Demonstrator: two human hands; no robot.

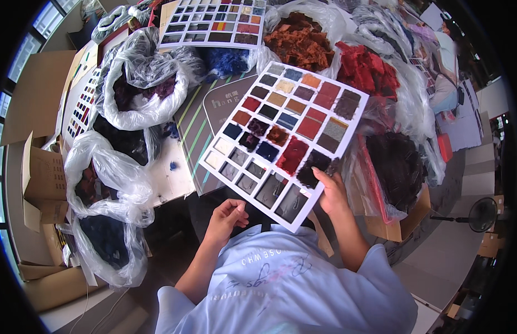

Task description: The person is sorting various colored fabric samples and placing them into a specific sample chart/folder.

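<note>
The white swatch board [356, 119] is slanting in front of the person's body, above the near edge of the pale counter [168, 179], with its face turning up to the camera. A grid of windows is covering it, the small ones sitting toward the upper left and the larger ones running down the right and lower sides. Fuzzy patches are filling many of them: grey, slate blue, orange and cream near the top, then tan, brick red, navy, rust and deep purple, with a vivid red one glowing lower down. Along the bottom, several windows are showing a smooth, glossy dark grey, while the lower left corner is showing off-white. A blackish tuft [309, 170] is spreading beside the thumb, and dark fibres are straying past the border.

The right hand [332, 192] is closing its grip on the board's right edge, thumb on top. The left hand [229, 218] is hovering just beside the lower edge, its fingers bending toward the thumb; whether that grip is fully closing or holding anything, I cannot tell.
</note>
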